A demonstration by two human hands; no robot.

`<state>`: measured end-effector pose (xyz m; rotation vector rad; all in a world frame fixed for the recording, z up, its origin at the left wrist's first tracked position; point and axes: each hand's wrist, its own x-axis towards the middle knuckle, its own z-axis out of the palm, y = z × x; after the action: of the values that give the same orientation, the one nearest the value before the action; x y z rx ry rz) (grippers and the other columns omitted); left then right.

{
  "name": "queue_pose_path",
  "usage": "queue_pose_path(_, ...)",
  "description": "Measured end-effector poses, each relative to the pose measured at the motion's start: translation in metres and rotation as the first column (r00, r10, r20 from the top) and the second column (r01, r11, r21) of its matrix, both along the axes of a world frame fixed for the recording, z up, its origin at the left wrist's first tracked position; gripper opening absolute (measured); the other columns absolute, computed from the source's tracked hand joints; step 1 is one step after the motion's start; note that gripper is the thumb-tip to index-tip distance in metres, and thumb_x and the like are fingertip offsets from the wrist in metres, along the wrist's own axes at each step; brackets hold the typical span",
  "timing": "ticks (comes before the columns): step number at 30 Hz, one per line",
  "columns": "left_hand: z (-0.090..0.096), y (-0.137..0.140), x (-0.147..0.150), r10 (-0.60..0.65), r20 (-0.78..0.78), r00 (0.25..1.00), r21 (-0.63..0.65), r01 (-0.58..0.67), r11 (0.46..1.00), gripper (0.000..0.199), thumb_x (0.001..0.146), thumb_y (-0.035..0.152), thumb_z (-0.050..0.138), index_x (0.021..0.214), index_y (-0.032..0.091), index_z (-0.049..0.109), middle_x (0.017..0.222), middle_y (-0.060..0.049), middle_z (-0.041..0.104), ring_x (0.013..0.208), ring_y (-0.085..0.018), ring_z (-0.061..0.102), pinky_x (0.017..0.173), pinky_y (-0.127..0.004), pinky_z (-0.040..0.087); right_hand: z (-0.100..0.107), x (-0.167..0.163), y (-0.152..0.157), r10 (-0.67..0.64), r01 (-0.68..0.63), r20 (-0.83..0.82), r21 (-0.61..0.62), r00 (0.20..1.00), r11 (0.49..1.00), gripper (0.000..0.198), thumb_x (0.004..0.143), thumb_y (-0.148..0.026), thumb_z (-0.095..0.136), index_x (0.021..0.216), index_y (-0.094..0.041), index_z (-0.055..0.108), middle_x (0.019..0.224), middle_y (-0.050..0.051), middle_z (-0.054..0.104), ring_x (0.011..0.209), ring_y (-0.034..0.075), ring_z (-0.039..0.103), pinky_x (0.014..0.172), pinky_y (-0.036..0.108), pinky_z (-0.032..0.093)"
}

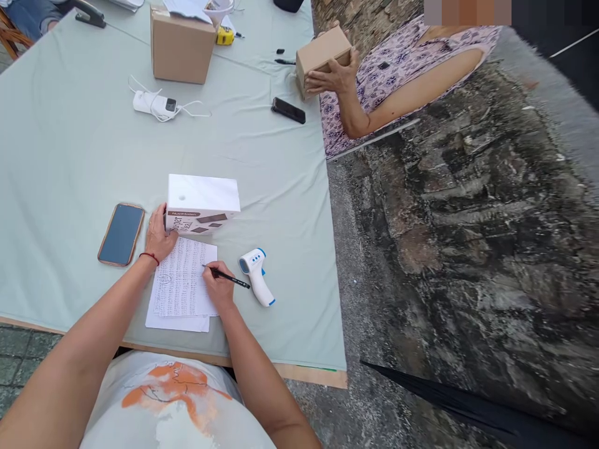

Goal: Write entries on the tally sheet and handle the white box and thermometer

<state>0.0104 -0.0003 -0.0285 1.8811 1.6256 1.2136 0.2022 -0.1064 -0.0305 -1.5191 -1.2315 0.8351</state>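
Note:
With a red band at its wrist, my left hand [160, 236] grips the lower left side of a white box [203, 192]. Some of its fingers are hidden by the box, whose near face carries print and brown bar pictures. My right hand [219, 290] is closed around a black pen [229, 277], its tip over a sheet covered in small writing [185, 280]. The sheets lie stacked in front of the box. Just right of that hand rests a white and blue infrared thermometer [257, 276]. A smartphone [121, 234] lies left of my left hand.
Across the cloth-covered table [70, 206], another person's hands hold a cardboard box [322, 56]. A larger carton [182, 50], a yellow tape measure [225, 35], a white device with a cord [152, 104] and a black phone [289, 110] lie farther back. A stone wall stands right.

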Motion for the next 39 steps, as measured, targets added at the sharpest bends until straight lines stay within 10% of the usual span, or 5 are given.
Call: queue_pose_path(39, 0.0037, -0.0002, 0.0016, 0.006, 0.024, 1.0, -0.035, -0.005, 0.999, 0.064, 0.074, 0.02, 0.056, 0.136, 0.02, 0.044, 0.135, -0.016, 0.056, 0.132, -0.035, 0.052, 0.112, -0.054, 0.045, 0.0027, 0.0004, -0.0006, -0.039, 0.039, 0.018, -0.011, 0.999, 0.999, 0.01, 0.074, -0.032, 0.051, 0.068, -0.024, 0.054, 0.061, -0.004, 0.057, 0.058, 0.014, 0.05, 0.06, 0.028, 0.045)
